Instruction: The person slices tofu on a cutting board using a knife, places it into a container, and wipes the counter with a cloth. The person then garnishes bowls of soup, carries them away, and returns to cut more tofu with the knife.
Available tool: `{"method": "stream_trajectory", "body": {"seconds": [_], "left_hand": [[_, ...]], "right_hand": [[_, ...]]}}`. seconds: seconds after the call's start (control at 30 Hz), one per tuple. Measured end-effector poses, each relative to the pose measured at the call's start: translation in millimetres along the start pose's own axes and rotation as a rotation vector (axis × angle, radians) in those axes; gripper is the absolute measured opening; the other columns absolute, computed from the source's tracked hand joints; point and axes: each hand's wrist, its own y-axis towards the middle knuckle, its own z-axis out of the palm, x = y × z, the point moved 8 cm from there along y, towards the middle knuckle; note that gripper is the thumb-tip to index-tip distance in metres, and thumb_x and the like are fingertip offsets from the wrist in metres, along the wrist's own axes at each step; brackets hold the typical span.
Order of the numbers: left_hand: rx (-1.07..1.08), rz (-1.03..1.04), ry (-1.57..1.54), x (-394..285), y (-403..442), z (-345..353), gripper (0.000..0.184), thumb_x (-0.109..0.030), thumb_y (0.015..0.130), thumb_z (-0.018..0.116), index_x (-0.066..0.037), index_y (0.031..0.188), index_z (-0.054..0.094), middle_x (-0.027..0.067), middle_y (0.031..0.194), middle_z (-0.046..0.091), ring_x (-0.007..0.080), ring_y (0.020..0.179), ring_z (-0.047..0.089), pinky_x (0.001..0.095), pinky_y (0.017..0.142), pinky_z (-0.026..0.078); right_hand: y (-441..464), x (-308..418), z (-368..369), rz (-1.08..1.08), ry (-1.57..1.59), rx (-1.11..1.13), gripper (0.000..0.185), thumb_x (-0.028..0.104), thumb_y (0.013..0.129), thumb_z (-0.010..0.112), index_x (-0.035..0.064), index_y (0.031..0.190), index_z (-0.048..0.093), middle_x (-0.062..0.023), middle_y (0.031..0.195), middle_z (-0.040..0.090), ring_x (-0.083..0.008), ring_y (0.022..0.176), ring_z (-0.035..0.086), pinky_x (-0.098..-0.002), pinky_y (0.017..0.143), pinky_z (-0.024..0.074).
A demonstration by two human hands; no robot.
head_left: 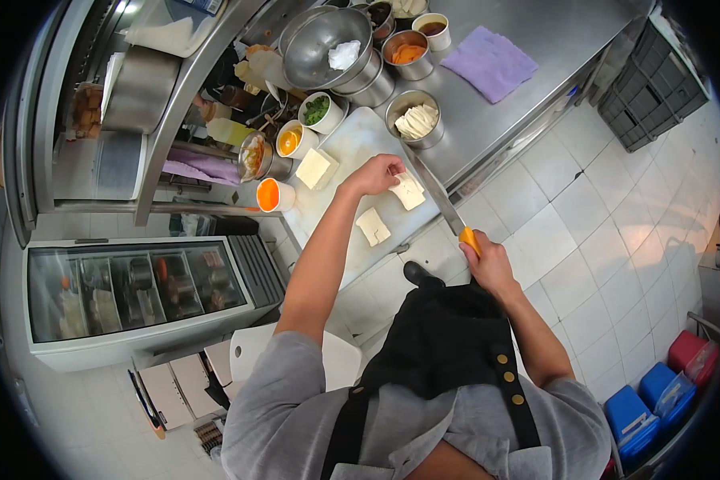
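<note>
My right hand (492,264) grips the yellow handle of a kitchen knife (438,190), its long blade lying over the board's right edge. My left hand (378,174) has its fingers curled against the upper edge of a white tofu slice (409,193). The blade is close beside that slice; whether it touches is unclear. Another tofu piece (373,227) lies below on the white cutting board (340,240). A thicker tofu block (317,170) sits near the board's left side.
Beyond the board stand a steel pot of pale slices (415,120), a pot of orange slices (409,56), a cup of chopped greens (320,110) and a large steel bowl (322,40). A purple cloth (490,62) lies on the steel counter (552,40). A glass-topped fridge (140,292) is at left.
</note>
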Motion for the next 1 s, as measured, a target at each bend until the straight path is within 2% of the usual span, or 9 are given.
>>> {"method": "stream_trajectory", "body": {"seconds": [0.1,0.27,0.5,0.6,0.67,0.73,0.83,0.97,1.0], "left_hand": [[-0.013,0.028,0.021,10,12,-1,0.020,0.005,0.078,0.067,-0.001,0.097,0.064,0.0051,0.086,0.063,0.0157,0.082,0.060,0.0289,0.077,0.051],[0.045,-0.099,-0.351,18,10,-3,0.022,0.003,0.078,0.065,-0.004,0.099,0.063,0.0008,0.089,0.061,0.0114,0.087,0.059,0.0278,0.076,0.051],[-0.002,-0.229,-0.370,43,12,2,0.018,0.000,0.080,0.066,-0.005,0.097,0.063,0.0001,0.086,0.061,0.0117,0.077,0.059,0.0261,0.068,0.051],[-0.322,-0.168,-0.280,38,-1,-1,0.018,-0.002,0.081,0.066,-0.003,0.099,0.063,0.0035,0.086,0.064,0.0132,0.077,0.062,0.0271,0.067,0.052],[-0.893,-0.142,-0.040,31,-46,-12,0.020,-0.005,0.082,0.066,-0.001,0.101,0.063,0.0084,0.087,0.066,0.0154,0.075,0.065,0.0294,0.063,0.053],[-0.919,-0.375,-0.321,80,-58,33,0.022,-0.007,0.082,0.067,0.001,0.103,0.063,0.0109,0.089,0.067,0.0183,0.072,0.067,0.0320,0.060,0.054],[-0.869,-0.544,-0.804,63,-72,72,0.028,-0.008,0.081,0.067,0.002,0.108,0.063,0.0097,0.086,0.067,0.0195,0.063,0.065,0.0309,0.056,0.054],[-0.777,-0.613,-0.971,60,-63,75,0.036,-0.008,0.080,0.069,0.002,0.114,0.062,0.0145,0.098,0.066,0.0248,0.080,0.068,0.0352,0.069,0.056],[-0.937,-0.471,-0.550,53,-64,50,0.038,-0.009,0.080,0.069,0.001,0.115,0.061,0.0160,0.106,0.063,0.0277,0.093,0.064,0.0416,0.080,0.052]], "right_hand": [[-3,-1,-4,0.009,0.001,-0.007,0.029,0.024,0.093,0.064,-0.0016,0.104,0.056,-0.0248,0.072,0.064,-0.0450,0.067,0.062,-0.0505,0.059,0.0488],[-10,0,-7,0.009,0.008,-0.015,0.029,0.024,0.092,0.064,-0.0015,0.104,0.056,-0.0245,0.070,0.063,-0.0453,0.066,0.062,-0.0506,0.058,0.0487],[-12,-3,-3,0.010,0.014,-0.007,0.029,0.024,0.092,0.065,-0.0012,0.104,0.057,-0.0238,0.069,0.062,-0.0449,0.064,0.061,-0.0505,0.058,0.0487],[-12,1,-5,0.011,-0.010,-0.011,0.029,0.022,0.091,0.065,-0.0007,0.106,0.057,-0.0238,0.070,0.063,-0.0440,0.065,0.062,-0.0505,0.059,0.0494],[-10,6,-7,-0.030,-0.106,-0.016,0.030,0.018,0.089,0.065,-0.0011,0.110,0.056,-0.0235,0.073,0.064,-0.0427,0.067,0.063,-0.0499,0.061,0.0508],[-6,12,-9,-0.050,-0.155,-0.001,0.032,0.016,0.088,0.065,-0.0020,0.112,0.055,-0.0236,0.075,0.064,-0.0422,0.068,0.064,-0.0492,0.063,0.0517],[-3,24,-7,-0.063,-0.246,0.055,0.036,0.013,0.086,0.065,-0.0037,0.115,0.054,-0.0240,0.078,0.065,-0.0415,0.071,0.065,-0.0482,0.065,0.0531],[6,31,-7,-0.093,-0.303,0.094,0.037,0.012,0.085,0.066,-0.0054,0.115,0.053,-0.0256,0.079,0.065,-0.0419,0.073,0.065,-0.0481,0.068,0.0537],[8,33,-8,-0.113,-0.318,0.105,0.037,0.012,0.085,0.066,-0.0054,0.115,0.053,-0.0256,0.079,0.065,-0.0419,0.073,0.065,-0.0481,0.068,0.0537]]}}
